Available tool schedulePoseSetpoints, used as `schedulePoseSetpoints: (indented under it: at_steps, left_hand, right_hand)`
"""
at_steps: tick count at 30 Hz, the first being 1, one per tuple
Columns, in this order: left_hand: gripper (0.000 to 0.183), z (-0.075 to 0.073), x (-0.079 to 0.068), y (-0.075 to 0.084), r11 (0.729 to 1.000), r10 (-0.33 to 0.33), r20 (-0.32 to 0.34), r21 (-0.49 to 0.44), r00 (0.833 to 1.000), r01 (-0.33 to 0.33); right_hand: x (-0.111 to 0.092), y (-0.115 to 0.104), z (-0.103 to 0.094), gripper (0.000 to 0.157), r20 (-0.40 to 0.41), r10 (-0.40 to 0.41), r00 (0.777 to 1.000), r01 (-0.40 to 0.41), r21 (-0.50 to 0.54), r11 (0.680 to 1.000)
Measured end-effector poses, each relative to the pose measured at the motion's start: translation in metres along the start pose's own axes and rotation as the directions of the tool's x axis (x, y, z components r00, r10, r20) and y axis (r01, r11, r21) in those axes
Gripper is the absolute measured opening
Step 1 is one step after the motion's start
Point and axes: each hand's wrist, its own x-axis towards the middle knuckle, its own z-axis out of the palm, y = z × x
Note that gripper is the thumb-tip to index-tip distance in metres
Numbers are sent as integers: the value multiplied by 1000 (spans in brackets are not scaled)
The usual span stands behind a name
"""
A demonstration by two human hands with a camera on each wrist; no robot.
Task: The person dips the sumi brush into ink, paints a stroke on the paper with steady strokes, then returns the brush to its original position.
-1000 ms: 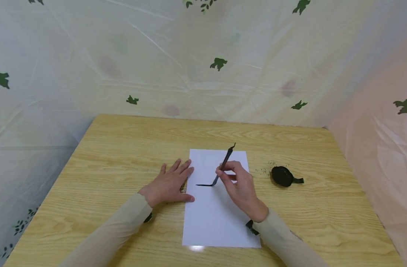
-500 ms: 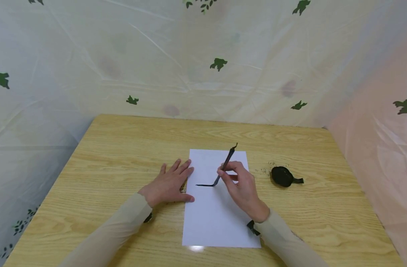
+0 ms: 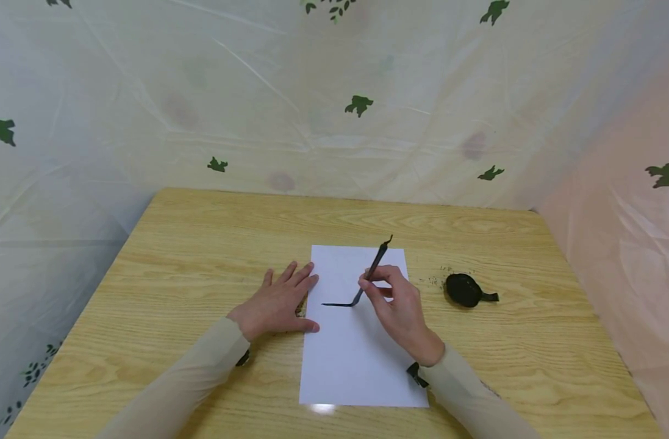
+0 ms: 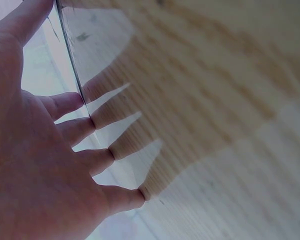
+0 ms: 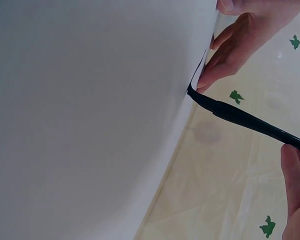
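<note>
A dark brush (image 3: 375,263) leans in my right hand (image 3: 400,311), pinched between thumb and fingers. Its bent black tip touches the white paper (image 3: 350,360) at the right end of a thin black line (image 3: 336,304). In the right wrist view the brush (image 5: 245,119) slants to its tip on the paper. My left hand (image 3: 276,305) lies spread at the paper's left edge, thumb and some fingertips on the sheet. In the left wrist view the spread fingers of the left hand (image 4: 45,150) rest against the wood surface and the paper's edge.
A small black dish with a short handle (image 3: 464,290) stands right of the paper, with dark specks beside it. The wooden table (image 3: 213,231) meets a pale curtain (image 3: 290,122) printed with green birds at the back and sides.
My right hand and the brush have shifted slightly to the right, and the black line has grown a little longer that way. My left hand stays where it was.
</note>
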Motion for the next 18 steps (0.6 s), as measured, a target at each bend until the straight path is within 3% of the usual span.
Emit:
schedulePoseSetpoints:
  at_steps: [8,18]
  left_hand:
    - [101,1,1,-2,1000,13,-7,-6,1000,-13]
    - [100,0,1,-2,1000,19,-11,-18,1000,-20]
  right_hand:
    - [-1,2,-1,34,-14,-31,999,31,0,1000]
    - [-2,2,-3,37,-21,-13,1000,13,-11,1000]
